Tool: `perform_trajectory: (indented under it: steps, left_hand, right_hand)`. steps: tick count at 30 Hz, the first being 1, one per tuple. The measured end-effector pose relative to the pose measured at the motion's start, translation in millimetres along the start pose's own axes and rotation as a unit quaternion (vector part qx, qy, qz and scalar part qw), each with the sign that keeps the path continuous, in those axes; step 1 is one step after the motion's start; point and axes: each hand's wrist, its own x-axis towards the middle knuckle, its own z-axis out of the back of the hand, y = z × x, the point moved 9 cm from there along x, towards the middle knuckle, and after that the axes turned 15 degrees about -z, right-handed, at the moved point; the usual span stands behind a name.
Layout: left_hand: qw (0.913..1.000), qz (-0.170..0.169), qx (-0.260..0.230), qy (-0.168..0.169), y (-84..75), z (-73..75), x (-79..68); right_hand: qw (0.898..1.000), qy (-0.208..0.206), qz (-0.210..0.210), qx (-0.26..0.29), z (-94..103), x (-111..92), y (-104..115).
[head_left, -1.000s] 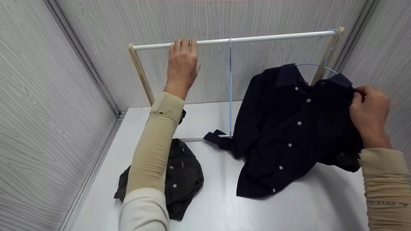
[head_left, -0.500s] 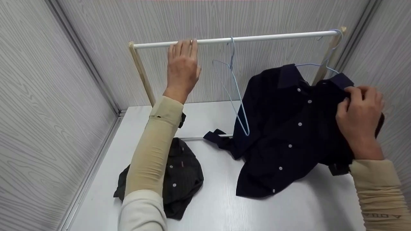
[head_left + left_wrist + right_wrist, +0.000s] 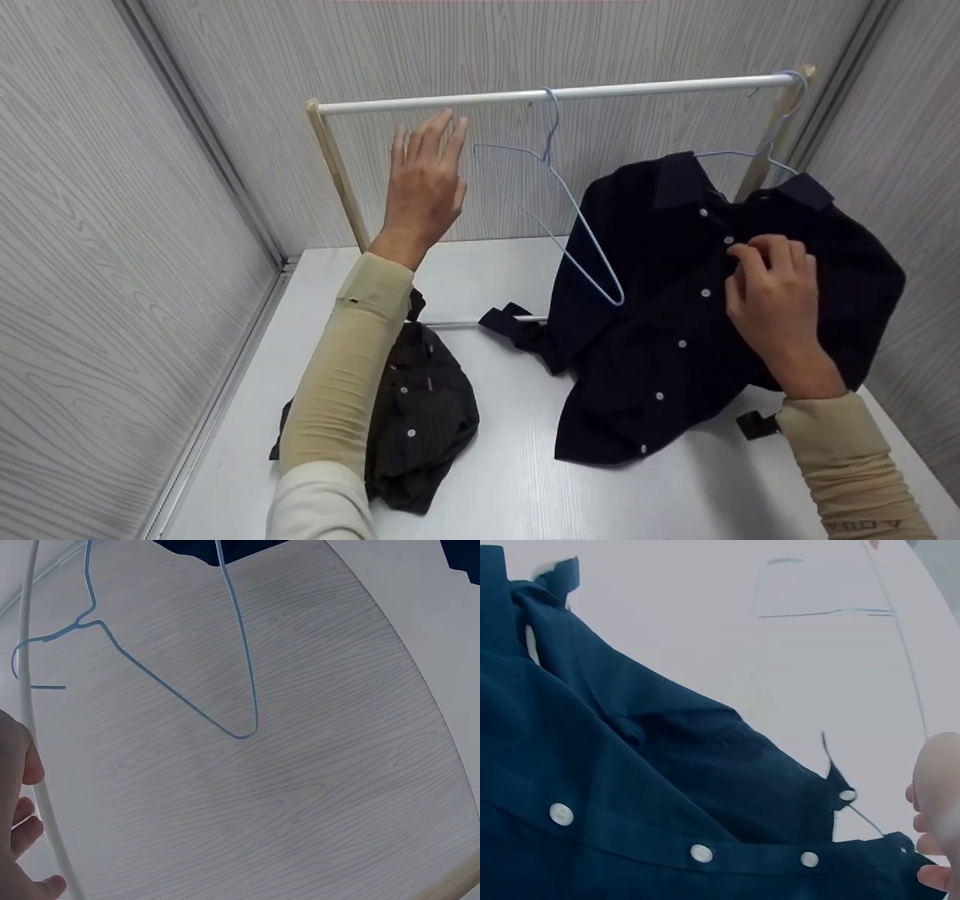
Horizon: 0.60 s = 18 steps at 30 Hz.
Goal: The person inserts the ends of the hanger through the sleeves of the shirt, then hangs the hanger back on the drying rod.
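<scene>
My left hand [image 3: 424,184] is just below the white rail [image 3: 645,89] of a clothes rack, fingers extended and apart, holding nothing. To its right an empty light-blue wire hanger [image 3: 579,218] hangs from the rail, turned at an angle and overlapping a navy button-up shirt [image 3: 637,360]. That shirt hangs by its collar on a second blue hanger [image 3: 726,153] at the rail's right end. My right hand [image 3: 776,296] is in front of the shirt's chest, beside the button row, fingers loosely bent with no cloth gathered in them.
A dark button-up shirt [image 3: 431,420] lies crumpled on the white table [image 3: 517,480], partly behind my left forearm. Wooden posts [image 3: 337,176] hold the rail up on both sides. Wood-grain panels [image 3: 247,75] enclose the back and sides. A thin lower bar [image 3: 465,325] runs near the table.
My left hand has come off the rail and dropped slightly. The right hand has let go of the navy shirt's shoulder and moved left across its front. The empty hanger has swung round.
</scene>
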Motion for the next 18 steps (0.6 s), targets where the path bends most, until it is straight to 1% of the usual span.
perform_trajectory:
  steps: [4,8,14,18]
  left_hand:
    - [0.9998,-0.008,-0.019,-0.006,-2.7,-1.5,-14.4]
    - [0.9990,-0.003,-0.040,-0.019,0.9,-1.3,-31.6]
    - [0.9969,0.018,-0.065,-0.041,10.1,-1.5,-62.8]
    - [0.9956,0.032,-0.072,-0.051,13.0,-4.6,-83.1]
  right_hand:
    - [1.000,0.015,0.002,0.016,-12.9,-10,2]
    - [0.999,0.031,0.014,0.022,-27.1,-22,9]
    - [0.997,0.058,0.038,0.037,-46.6,-40,23]
    - [0.995,0.080,0.036,0.044,-59.7,-51,28]
